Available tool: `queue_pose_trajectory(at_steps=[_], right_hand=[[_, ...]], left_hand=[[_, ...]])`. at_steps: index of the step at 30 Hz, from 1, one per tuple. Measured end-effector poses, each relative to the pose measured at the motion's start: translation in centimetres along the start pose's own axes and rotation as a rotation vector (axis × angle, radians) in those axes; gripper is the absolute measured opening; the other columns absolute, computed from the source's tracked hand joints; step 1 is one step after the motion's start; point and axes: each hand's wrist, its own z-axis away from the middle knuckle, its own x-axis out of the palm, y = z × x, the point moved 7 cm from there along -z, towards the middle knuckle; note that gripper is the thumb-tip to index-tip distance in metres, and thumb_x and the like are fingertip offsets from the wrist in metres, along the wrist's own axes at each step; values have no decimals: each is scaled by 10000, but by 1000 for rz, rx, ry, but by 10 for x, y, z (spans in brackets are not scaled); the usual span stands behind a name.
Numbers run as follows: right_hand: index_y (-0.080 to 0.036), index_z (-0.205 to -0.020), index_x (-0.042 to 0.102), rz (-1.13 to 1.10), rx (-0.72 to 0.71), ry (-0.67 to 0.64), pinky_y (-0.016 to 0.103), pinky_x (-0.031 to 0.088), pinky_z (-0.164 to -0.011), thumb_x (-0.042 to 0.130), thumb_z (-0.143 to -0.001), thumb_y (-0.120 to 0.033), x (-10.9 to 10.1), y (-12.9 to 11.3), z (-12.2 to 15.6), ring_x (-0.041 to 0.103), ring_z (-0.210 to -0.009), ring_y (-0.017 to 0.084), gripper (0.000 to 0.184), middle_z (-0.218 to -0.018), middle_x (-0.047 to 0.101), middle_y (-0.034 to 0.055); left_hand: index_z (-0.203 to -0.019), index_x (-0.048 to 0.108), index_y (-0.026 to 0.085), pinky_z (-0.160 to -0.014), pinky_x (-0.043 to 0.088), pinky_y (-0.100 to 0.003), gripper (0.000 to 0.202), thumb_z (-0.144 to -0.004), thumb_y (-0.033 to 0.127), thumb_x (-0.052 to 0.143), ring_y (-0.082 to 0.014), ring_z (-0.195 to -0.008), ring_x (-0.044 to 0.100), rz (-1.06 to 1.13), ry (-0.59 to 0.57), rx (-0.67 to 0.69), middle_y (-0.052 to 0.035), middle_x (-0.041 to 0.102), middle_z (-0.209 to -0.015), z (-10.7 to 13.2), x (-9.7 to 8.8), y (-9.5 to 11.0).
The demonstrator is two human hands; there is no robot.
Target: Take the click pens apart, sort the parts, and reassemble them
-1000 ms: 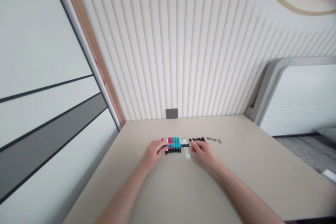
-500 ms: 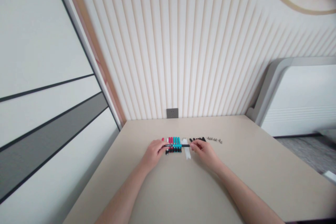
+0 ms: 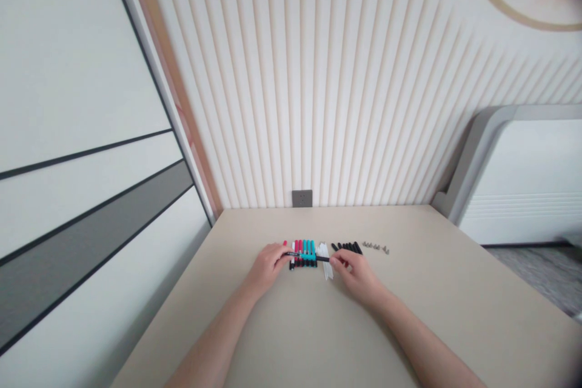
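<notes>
Between my two hands a black and turquoise pen [image 3: 308, 256] is held crosswise above the table. My left hand [image 3: 268, 267] pinches its black left end, fingers closed. At the other side, the fingertips of my right hand [image 3: 352, 265] grip the black right end; whether this part is a separate cap I cannot tell. Just behind and below the pen lies a row of red, white and turquoise pens [image 3: 304, 244] with black ends. Thin white sticks [image 3: 328, 270] lie to the right of that row, partly under the held pen.
Several black tubes [image 3: 348, 247] lie side by side behind my right hand. Small grey pointed pieces [image 3: 375, 247] form a line farther right. The beige table [image 3: 295, 327] meets a ribbed wall with a dark socket [image 3: 302, 198]; a cabinet stands left.
The held pen's right end has dipped slightly, and my right hand has shifted a little down. My left hand keeps its pinch. The whole view has moved slightly.
</notes>
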Motion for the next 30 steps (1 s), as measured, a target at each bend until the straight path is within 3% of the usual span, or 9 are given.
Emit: queue_pose_trajectory(at_steps=[7, 10, 13, 17, 21, 25, 30], right_hand=[[-189, -586, 478, -275, 194, -163, 242, 263, -497, 374, -933, -617, 17, 13, 4, 346, -482, 101, 560, -494, 413, -43], [-175, -669, 562, -424, 174, -208, 241, 302, -525, 391, -917, -649, 26, 5, 5, 400, -504, 106, 561, -539, 495, -26], [-163, -766, 610, -498, 143, -219, 238, 324, -538, 421, -899, -669, 35, -3, 7, 441, -529, 111, 555, -582, 532, -19], [-160, -773, 611, -471, 129, -227, 226, 312, -514, 438, -895, -665, 45, -9, 9, 417, -515, 102, 547, -571, 519, -29], [-158, -739, 603, -401, 115, -200, 221, 308, -505, 431, -909, -639, 44, -15, 11, 403, -503, 99, 538, -543, 495, -36], [-152, -723, 624, -299, 121, -202, 222, 298, -494, 415, -917, -622, 44, -16, 12, 403, -506, 103, 550, -556, 513, -22], [-152, -615, 601, -63, 76, -145, 236, 268, -513, 390, -949, -558, 41, -16, 9, 393, -532, 107, 566, -533, 472, -22]], left_hand=[[-978, 692, 233, -786, 469, -308, 208, -948, 355, 526, -190, -824, 610, 67, 22, -16, -47, 689, -859, 4, -4, 3], [-1002, 673, 220, -788, 484, -307, 197, -907, 359, 570, -189, -836, 621, 240, 91, -180, -51, 694, -930, 1, -7, -2], [-1161, 575, 200, -788, 499, -309, 349, -856, 366, 618, -192, -875, 637, 537, 245, -380, -56, 686, -980, -9, -9, -6], [-1222, 513, 161, -680, 490, -272, 509, -803, 403, 671, -168, -729, 637, 809, 231, -546, -25, 675, -797, -31, 5, 6], [-1265, 508, 150, -636, 455, -241, 550, -810, 404, 685, -135, -686, 602, 905, 127, -511, -18, 655, -794, -43, 23, 25], [-1345, 456, 184, -627, 451, -233, 632, -803, 391, 707, -131, -734, 589, 973, 115, -501, -40, 632, -919, -35, 39, 26], [-1379, 406, 219, -667, 476, -243, 648, -815, 344, 698, -136, -797, 577, 965, 138, -505, -25, 582, -953, -21, 42, 19]])
